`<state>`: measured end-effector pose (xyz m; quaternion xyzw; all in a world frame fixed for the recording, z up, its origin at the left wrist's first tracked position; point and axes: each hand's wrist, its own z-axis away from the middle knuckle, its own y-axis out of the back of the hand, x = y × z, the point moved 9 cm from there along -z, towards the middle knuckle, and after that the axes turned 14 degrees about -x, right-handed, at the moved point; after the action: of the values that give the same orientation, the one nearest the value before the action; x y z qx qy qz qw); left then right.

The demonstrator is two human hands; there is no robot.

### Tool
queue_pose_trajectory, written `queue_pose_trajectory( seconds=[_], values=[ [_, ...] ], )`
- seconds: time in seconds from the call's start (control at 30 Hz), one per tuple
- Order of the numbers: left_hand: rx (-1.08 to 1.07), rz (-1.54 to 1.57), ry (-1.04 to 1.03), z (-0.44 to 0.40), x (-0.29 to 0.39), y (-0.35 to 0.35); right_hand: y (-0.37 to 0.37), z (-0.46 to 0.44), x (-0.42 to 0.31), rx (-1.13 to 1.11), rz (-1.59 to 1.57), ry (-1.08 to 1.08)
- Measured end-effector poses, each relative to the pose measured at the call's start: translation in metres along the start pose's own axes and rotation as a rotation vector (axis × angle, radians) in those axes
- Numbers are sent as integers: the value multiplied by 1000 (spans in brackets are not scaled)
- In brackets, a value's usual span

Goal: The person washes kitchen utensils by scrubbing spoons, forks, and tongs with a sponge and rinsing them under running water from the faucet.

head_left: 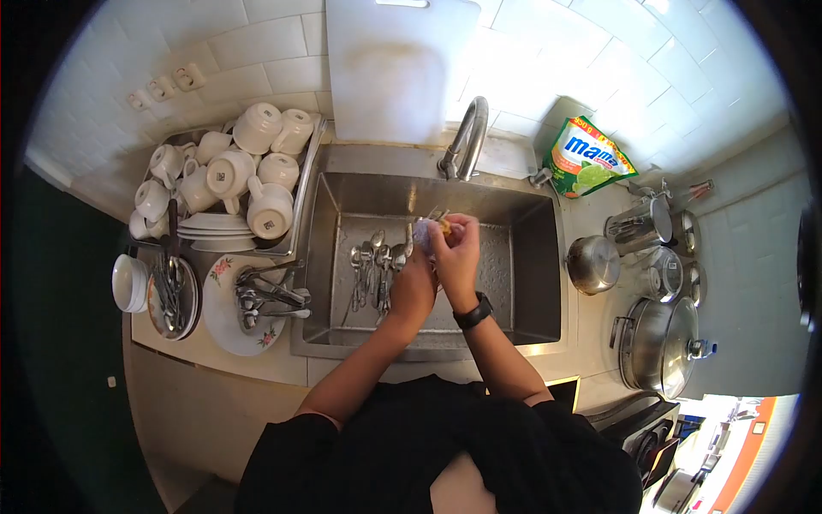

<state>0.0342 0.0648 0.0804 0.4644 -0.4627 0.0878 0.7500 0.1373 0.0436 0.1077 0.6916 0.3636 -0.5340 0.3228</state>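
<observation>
Over the sink (535, 330), both of my hands are close together. My left hand (413, 287) is closed around several thin pieces of cutlery (437, 212), whose metal ends stick up past my fingers; their exact kind is hard to make out. My right hand (460, 248), with a black watch on the wrist, presses a yellow and pale purple sponge (422, 233) against them. Fingers partly hide both the sponge and the cutlery. On the sink floor, left of my hands, lie several spoons (372, 265) with their handles toward me.
A curved faucet (471, 133) rises behind the sink. At left stand a rack of white mugs (231, 176), stacked plates (218, 230) and a floral plate (227, 330) bearing cutlery. At right are a green Mama pouch (591, 158), a small pot (593, 264) and a large lidded pot (664, 347).
</observation>
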Motion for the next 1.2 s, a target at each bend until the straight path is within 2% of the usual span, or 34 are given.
queue_pose_trajectory(
  seconds=[0.1,0.2,0.27,0.3,0.37,0.47,0.57,0.67,0.7,0.77,0.83,0.97,1.07,1.1,1.17,1.2],
  values=[
    [75,-212,-57,2,3,-6,7,-2,-11,42,105,-139],
    [108,-337,-86,3,10,-6,27,-13,-7,179,445,65],
    [133,-405,-107,5,13,-8,36,-16,26,117,101,-134],
    [197,-339,-211,6,15,-7,35,-14,41,84,-71,-236],
    [320,-202,-419,11,13,-8,44,-20,55,99,37,-107],
    [-401,538,71,-3,-20,-49,46,-24,55,83,90,-15],
    [-536,1260,72,0,-23,-62,39,-22,64,27,-227,-183],
    [-484,1172,130,-3,-40,-63,24,-12,75,5,-524,-359],
    [-348,972,35,-11,-47,-54,18,-8,78,7,-595,-400],
    [-83,564,-140,-18,-52,-39,7,0,72,-95,-520,-353],
    [-63,397,-152,-14,-45,-31,5,4,72,-144,-359,-314],
    [17,197,-195,-1,-35,-23,44,-16,79,65,-726,-251],
    [-353,981,91,-8,-72,-65,53,-18,62,-22,-632,-290],
    [-369,1088,117,-8,-71,-64,54,-17,62,-57,-622,-317],
    [-398,1306,179,-6,-59,-53,45,-7,62,-70,-812,-291],
    [-427,1266,126,-7,-51,-48,37,-3,60,-100,-847,-296]
  ],
)
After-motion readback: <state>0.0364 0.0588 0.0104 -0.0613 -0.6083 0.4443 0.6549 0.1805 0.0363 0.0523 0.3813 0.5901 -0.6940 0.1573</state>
